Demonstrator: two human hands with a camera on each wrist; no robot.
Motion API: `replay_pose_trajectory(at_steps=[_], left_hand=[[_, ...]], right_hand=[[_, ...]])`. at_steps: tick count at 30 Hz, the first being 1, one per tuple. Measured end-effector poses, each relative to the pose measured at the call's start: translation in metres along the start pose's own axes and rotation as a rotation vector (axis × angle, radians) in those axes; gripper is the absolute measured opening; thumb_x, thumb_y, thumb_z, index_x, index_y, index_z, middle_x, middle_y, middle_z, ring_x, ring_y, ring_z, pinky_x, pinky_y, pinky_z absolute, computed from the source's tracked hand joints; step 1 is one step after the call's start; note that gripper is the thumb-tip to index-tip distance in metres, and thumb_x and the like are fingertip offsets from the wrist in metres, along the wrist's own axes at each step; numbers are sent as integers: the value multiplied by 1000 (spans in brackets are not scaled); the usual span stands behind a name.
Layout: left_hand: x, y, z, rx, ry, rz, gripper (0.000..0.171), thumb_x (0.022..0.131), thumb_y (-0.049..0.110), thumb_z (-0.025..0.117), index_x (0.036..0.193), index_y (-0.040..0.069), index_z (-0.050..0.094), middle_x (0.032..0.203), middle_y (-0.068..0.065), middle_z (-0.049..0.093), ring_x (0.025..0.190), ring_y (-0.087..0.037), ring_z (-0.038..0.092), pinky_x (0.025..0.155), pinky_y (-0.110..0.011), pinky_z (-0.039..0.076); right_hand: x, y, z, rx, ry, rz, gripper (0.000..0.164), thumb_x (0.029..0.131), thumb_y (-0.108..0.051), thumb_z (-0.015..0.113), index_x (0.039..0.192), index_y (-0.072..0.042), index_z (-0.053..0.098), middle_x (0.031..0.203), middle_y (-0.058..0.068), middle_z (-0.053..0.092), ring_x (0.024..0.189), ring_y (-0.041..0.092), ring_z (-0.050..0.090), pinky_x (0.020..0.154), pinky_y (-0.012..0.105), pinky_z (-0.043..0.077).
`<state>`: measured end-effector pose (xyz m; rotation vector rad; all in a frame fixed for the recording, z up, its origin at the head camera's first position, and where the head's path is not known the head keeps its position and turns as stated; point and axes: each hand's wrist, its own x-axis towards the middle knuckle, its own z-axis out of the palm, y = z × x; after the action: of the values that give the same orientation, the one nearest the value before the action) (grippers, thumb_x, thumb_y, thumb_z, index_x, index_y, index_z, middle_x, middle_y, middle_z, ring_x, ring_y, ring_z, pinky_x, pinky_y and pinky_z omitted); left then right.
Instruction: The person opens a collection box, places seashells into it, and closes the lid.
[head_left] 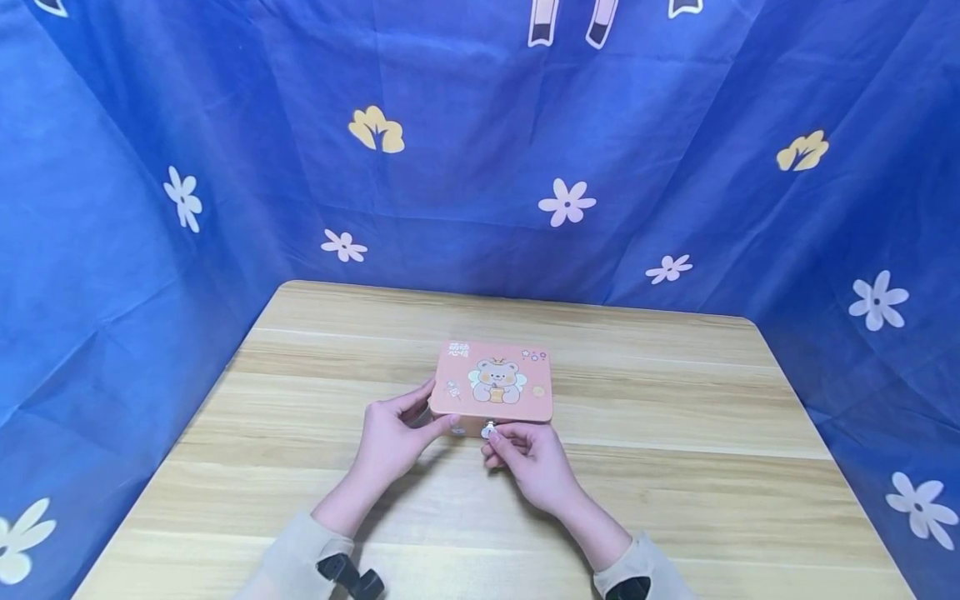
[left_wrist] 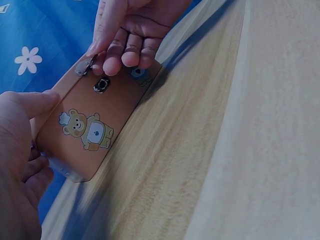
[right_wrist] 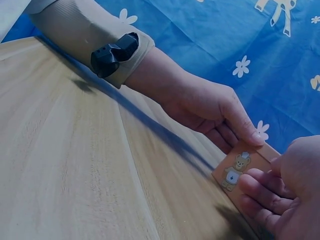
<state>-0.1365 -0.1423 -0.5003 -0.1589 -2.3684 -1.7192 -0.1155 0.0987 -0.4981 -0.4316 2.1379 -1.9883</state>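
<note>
A pink box (head_left: 457, 375) with a bear printed on its lid sits on the wooden table, its lid down. My left hand (head_left: 393, 433) grips the box's front left corner, thumb at the front edge of the lid and fingers along the left side. At the middle of the front, my right hand (head_left: 534, 462) pinches the metal latch (left_wrist: 84, 66) between thumb and index finger. In the left wrist view the latch is swung up off its catch plate (left_wrist: 101, 84), and the right hand's other fingers curl loosely beside it. A chef bear (left_wrist: 82, 130) decorates the front.
The pale wooden table (head_left: 675, 467) spreads around the box, with rounded far corners. Blue curtains (head_left: 465, 192) with flowers stand behind it and at both sides. A black wrist camera (right_wrist: 115, 55) is strapped over the left sleeve.
</note>
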Motion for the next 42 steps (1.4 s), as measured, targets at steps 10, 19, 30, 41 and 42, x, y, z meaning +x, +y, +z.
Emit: replay_pose_trajectory(at_steps=[10, 19, 30, 41, 42], left_hand=[[0, -3, 2, -8, -12, -5, 74, 73, 30, 100, 135, 1, 69, 128, -18, 70, 111, -31, 74, 94, -34, 59], [0, -4, 3, 8, -8, -1, 75, 72, 31, 100, 134, 1, 70, 129, -17, 70, 111, -30, 73, 94, -35, 59], [0, -4, 3, 6, -8, 10, 74, 73, 30, 100, 134, 2, 70, 127, -17, 70, 111, -30, 73, 94, -36, 59], [0, -4, 3, 28, -3, 26, 74, 73, 30, 100, 134, 2, 70, 127, -17, 71, 111, -30, 73, 94, -34, 59], [0, -4, 3, 27, -3, 23, 74, 73, 30, 100, 134, 2, 70, 127, -17, 71, 111, -30, 73, 94, -34, 59]], right_hand=[[0, 5, -3, -30, -21, 1, 21, 107, -2, 58, 111, 16, 70, 94, 21, 76, 84, 39, 76, 80, 35, 65], [0, 7, -3, -44, -10, 8, 19, 106, -2, 62, 110, 12, 73, 94, 21, 77, 84, 38, 76, 80, 35, 65], [-2, 7, 0, -84, 107, -5, 10, 98, -1, 73, 102, 8, 78, 88, 21, 76, 76, 40, 76, 70, 38, 66], [-3, 11, 3, -258, 175, -98, 12, 101, -4, 72, 98, 4, 80, 80, 10, 76, 68, 27, 74, 63, 28, 63], [-3, 11, 3, -272, 181, -109, 12, 100, -4, 71, 97, 4, 80, 80, 10, 76, 67, 26, 74, 62, 27, 63]])
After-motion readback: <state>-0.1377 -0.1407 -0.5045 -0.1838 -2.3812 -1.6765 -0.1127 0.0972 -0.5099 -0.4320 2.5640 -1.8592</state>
